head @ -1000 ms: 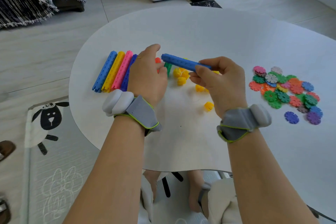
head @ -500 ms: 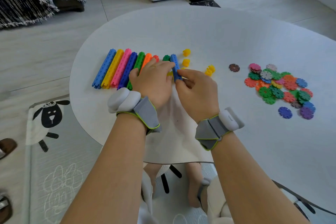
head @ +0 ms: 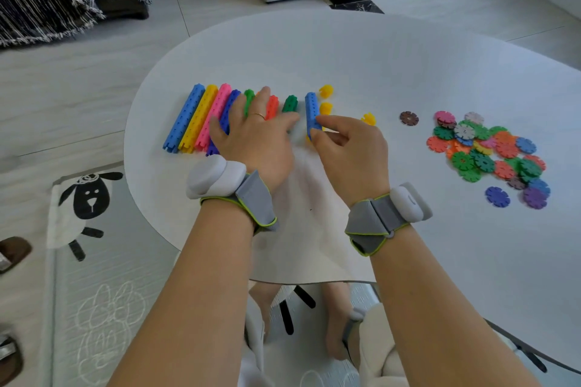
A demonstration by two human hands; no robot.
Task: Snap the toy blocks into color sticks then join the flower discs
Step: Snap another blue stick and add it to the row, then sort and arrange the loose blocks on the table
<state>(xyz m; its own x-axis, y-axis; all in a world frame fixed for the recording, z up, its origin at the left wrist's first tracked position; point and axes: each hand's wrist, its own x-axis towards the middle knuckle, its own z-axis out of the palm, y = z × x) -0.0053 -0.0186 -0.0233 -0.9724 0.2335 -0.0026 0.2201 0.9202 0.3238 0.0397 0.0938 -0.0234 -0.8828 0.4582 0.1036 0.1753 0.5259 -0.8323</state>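
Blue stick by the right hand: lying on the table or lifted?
Lying flat: blue stick rests on the table, right hand pinching its near end.

1. The sticks (head: 195,116) toward your tabletop's left edge look like hard plastic, bright and studded with small bumps.
2. The discs (head: 484,148) toward the right edge are thin plastic with a faint shine.
3. The tabletop (head: 345,50) is smooth, white and matt.
4. Your straps (head: 254,198) are grey woven cloth; each carries a smooth white plastic pod (head: 217,174).
5. The ring (head: 258,115) on your left hand (head: 254,138) glints like metal.
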